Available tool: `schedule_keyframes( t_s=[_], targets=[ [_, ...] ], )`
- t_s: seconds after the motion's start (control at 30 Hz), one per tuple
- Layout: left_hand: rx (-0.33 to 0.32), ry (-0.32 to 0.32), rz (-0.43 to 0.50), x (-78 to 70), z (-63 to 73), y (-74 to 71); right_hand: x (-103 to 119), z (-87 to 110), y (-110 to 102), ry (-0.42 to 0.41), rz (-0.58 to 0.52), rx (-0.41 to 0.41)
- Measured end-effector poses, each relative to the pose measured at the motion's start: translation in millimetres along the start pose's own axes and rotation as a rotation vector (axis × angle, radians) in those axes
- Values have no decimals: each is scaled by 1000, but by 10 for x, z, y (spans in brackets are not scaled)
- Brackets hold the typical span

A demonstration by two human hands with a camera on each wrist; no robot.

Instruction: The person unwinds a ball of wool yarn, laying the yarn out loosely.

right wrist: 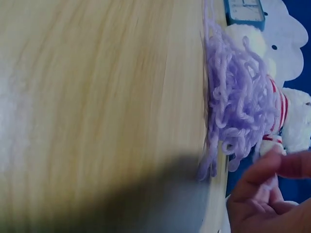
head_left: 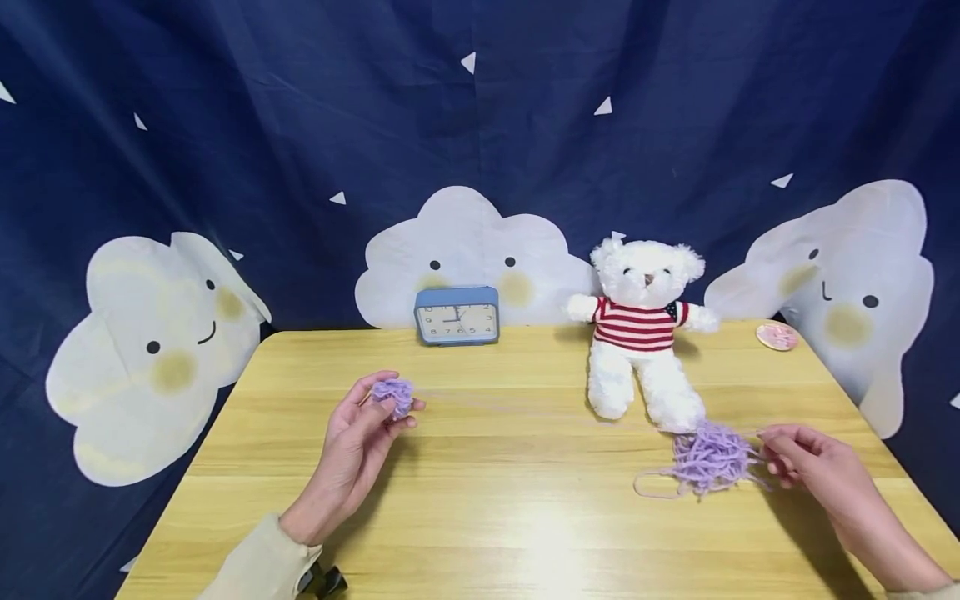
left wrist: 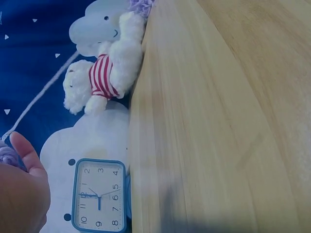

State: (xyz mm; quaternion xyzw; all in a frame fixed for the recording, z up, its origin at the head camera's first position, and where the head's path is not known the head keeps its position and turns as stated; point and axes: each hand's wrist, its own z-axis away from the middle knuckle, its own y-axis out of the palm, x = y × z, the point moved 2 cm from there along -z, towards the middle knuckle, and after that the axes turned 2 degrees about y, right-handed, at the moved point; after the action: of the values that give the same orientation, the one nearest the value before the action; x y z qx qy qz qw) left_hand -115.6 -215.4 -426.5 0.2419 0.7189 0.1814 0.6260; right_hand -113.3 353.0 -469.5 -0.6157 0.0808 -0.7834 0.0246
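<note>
In the head view my left hand [head_left: 351, 454] holds a small wound ball of lilac yarn [head_left: 393, 396] between thumb and fingers, above the table's left half. A thin yarn strand [left wrist: 46, 89] runs from that ball across to a loose, tangled heap of the same yarn [head_left: 712, 458] at the right. My right hand [head_left: 821, 467] is just right of the heap, thumb and forefinger pinching a strand at its edge. In the right wrist view, loops of the heap [right wrist: 238, 97] hang beside the fingertips. Only part of the left hand [left wrist: 22, 199] shows in its wrist view.
A white teddy bear [head_left: 636, 325] in a striped shirt sits behind the heap, one foot close against it. Toward the back edge stand a blue alarm clock [head_left: 457, 317] and, at the far right, a round pink disc [head_left: 777, 336]. A dark blue cloud-print curtain [head_left: 300, 100] hangs behind the wooden table [head_left: 480, 492].
</note>
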Motion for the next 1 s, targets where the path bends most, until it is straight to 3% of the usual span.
schedule_keyframes(
  t_s=[0.17, 0.27, 0.37, 0.4, 0.53, 0.63, 0.7, 0.83, 1.0],
  targets=[
    [1, -9, -9, 20, 0, 11, 10, -28, 65, 13, 157, 53],
    [-4, -19, -25, 22, -2, 19, 34, -4, 86, -1, 247, 21],
    [3, -22, -37, 15, -3, 30, 70, 43, 115, -20, 280, -62],
    [7, -22, -41, 12, -1, 34, 84, 63, 132, -39, 269, -89],
    [29, -23, -64, 1, 6, 56, 166, 114, 300, -169, -8, -182],
    [45, -31, -71, 14, 8, 77, 244, 135, 477, -257, -190, -205],
    [54, -36, -70, 32, 7, 88, 296, 140, 608, -286, -210, -217],
    [59, -46, -68, 59, 3, 114, 408, 140, 888, -317, -181, -126],
    [57, -62, -68, 73, -4, 156, 517, 126, 1241, -266, -11, 86]
  ],
)
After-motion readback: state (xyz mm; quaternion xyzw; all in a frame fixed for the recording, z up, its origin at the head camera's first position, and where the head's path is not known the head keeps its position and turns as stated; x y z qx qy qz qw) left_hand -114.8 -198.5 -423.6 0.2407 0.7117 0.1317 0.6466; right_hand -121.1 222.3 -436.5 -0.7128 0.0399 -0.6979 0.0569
